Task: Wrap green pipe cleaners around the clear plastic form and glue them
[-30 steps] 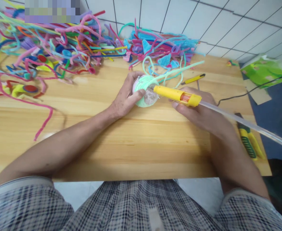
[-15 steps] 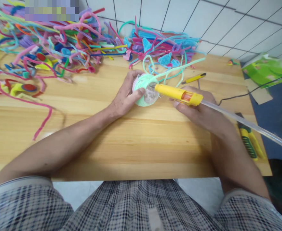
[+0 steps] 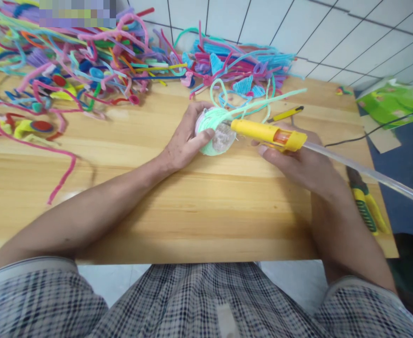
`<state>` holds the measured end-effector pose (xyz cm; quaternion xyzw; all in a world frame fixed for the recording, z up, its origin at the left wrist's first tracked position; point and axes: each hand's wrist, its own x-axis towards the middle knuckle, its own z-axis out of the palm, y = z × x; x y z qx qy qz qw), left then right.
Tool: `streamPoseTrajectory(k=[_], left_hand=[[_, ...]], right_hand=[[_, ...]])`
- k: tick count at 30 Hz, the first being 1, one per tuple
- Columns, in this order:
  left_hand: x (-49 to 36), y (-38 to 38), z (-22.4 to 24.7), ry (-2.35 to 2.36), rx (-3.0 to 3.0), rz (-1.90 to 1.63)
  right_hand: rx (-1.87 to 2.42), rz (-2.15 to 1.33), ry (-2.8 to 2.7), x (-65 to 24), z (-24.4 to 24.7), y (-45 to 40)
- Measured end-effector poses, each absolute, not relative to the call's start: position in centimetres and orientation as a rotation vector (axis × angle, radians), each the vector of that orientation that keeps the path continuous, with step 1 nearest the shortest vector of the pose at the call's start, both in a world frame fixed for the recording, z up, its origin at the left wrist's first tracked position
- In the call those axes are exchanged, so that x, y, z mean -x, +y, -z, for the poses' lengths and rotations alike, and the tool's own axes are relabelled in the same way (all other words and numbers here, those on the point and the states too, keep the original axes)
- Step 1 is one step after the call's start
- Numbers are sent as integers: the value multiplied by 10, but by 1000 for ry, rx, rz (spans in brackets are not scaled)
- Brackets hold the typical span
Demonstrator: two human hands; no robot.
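My left hand point(image 3: 192, 138) grips a round ball point(image 3: 224, 138) partly wrapped in mint-green pipe cleaner, its thumb lying on the near side. A pale, bare patch of the ball faces right. From its top a loose mint-green pipe cleaner point(image 3: 273, 97) stretches off to the right. My right hand point(image 3: 294, 157) is closed around a yellow glue gun point(image 3: 259, 131), with a long clear glue stick point(image 3: 364, 170) jutting from its back end. The gun's nozzle points left at the bare patch, very near the ball; whether it touches I cannot tell. The gun hides some right-hand fingers.
Tangled coloured pipe cleaners point(image 3: 97, 75) heap along the back left, with blue and pink bundles point(image 3: 241, 61) beside them. A yellow utility knife point(image 3: 286, 114) lies behind my right hand. Yellow-green pliers point(image 3: 366, 206) rest at the right edge, near a black cord point(image 3: 350, 139) and a green packet point(image 3: 391, 101).
My right hand has drawn the glue gun slightly to the right and up. My left hand and the ball have hardly moved.
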<state>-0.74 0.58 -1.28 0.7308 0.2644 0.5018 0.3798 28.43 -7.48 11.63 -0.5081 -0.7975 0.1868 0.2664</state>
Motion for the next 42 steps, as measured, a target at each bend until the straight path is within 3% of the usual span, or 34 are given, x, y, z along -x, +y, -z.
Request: streamPoseTrajectory(k=[22,42], left_hand=[[7,6,13,683,-1873,-1281],[9,4,9,724,-1878,-1263]], right_hand=[[1351,-596,-2171,-272,-118,-76],[1264,-248,-2106,-274,-72,-78]])
